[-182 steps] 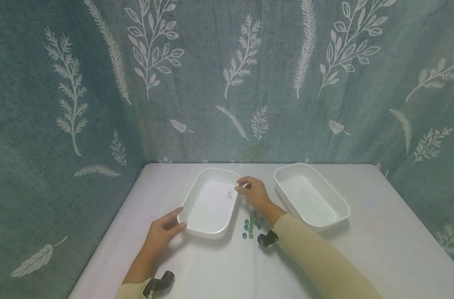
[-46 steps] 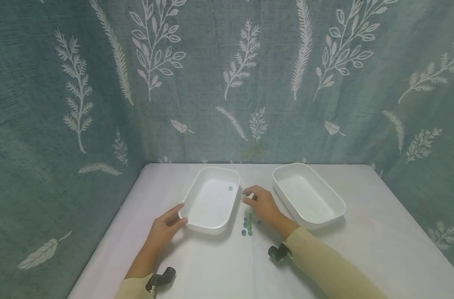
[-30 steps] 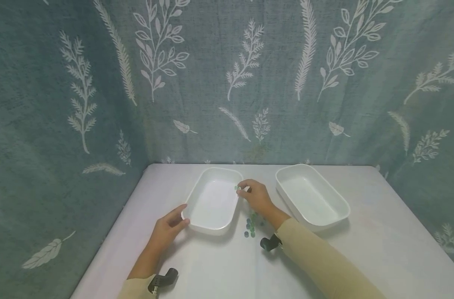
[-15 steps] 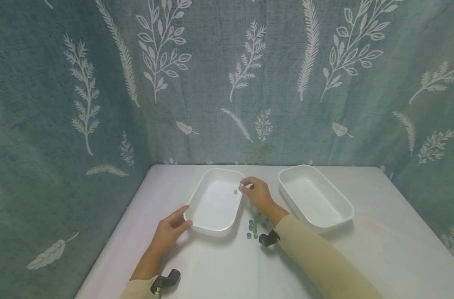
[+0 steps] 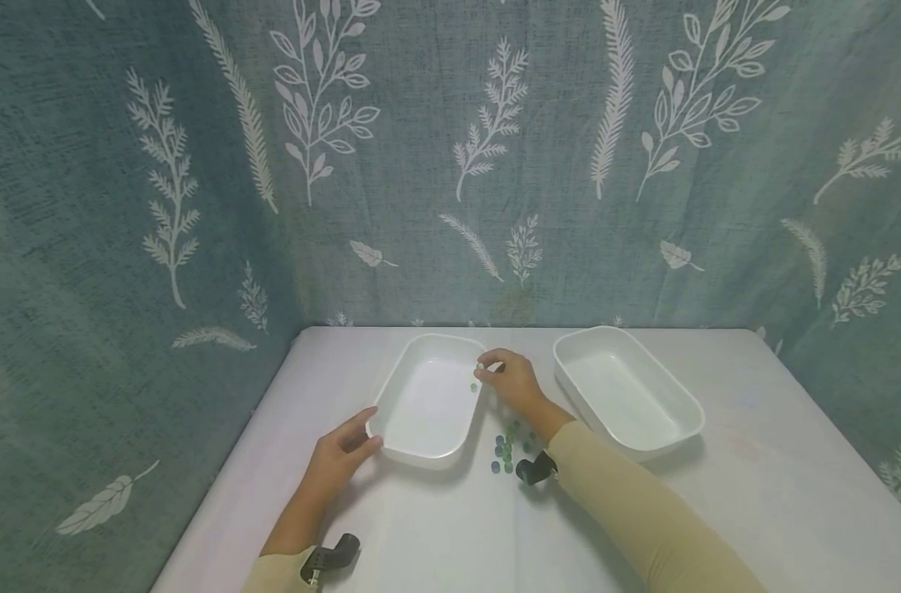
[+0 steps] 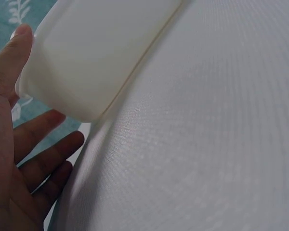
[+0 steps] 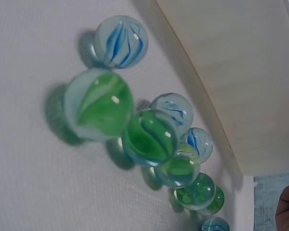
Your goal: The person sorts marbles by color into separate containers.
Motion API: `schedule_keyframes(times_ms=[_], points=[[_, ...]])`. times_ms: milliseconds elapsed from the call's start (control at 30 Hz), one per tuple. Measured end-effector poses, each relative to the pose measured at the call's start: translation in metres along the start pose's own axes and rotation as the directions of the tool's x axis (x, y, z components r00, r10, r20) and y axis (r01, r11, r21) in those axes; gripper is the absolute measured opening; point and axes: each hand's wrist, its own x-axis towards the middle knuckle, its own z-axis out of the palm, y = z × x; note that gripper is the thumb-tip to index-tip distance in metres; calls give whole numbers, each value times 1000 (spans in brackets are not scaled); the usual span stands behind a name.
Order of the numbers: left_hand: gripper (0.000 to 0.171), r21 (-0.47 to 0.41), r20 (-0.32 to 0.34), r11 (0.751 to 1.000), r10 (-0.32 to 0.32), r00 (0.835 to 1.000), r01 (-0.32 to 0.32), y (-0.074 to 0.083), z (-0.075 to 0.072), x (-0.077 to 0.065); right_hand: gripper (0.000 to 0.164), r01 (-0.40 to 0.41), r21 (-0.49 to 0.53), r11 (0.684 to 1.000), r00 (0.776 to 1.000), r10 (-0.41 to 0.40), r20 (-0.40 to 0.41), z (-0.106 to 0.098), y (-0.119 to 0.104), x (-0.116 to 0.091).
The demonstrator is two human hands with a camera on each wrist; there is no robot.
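Observation:
My left hand (image 5: 338,451) holds the near left corner of a white tray (image 5: 421,454), thumb at the rim and a fingertip against the outer wall, as the left wrist view shows. At the tray's right rim my right hand (image 5: 511,379) pinches a small glass marble (image 5: 480,366) between thumb and fingertips. One pale marble (image 5: 473,387) lies inside the tray near that side. Several loose marbles, among them a green marble (image 7: 149,137) and a blue-streaked marble (image 7: 120,42), lie on the cloth beside the tray. Only a few right fingers (image 7: 288,204) show in the right wrist view.
A second white tray (image 5: 609,387) stands at an angle to the right, beyond my right forearm. White cloth (image 5: 436,535) covers the table. A patterned curtain (image 5: 399,206) hangs behind the table and along its left side.
Over the last second and a half my right hand has moved up and left from beside the tray to its rim. The marble in the tray has shifted slightly. My left hand stays at the corner.

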Motion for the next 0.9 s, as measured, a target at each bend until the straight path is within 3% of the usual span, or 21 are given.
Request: schedule_keyframes(times_ms=[400,900], points=[[58,-5,-1,1000,1,1000,-1,1,0,-1,24,4,-11,1000,1000,-4,1,1,0,-2],[58,5,-3,1000,-9,1000,9,0,1,2,20,32,-23,999,999,-32,3,-10,5,-19]])
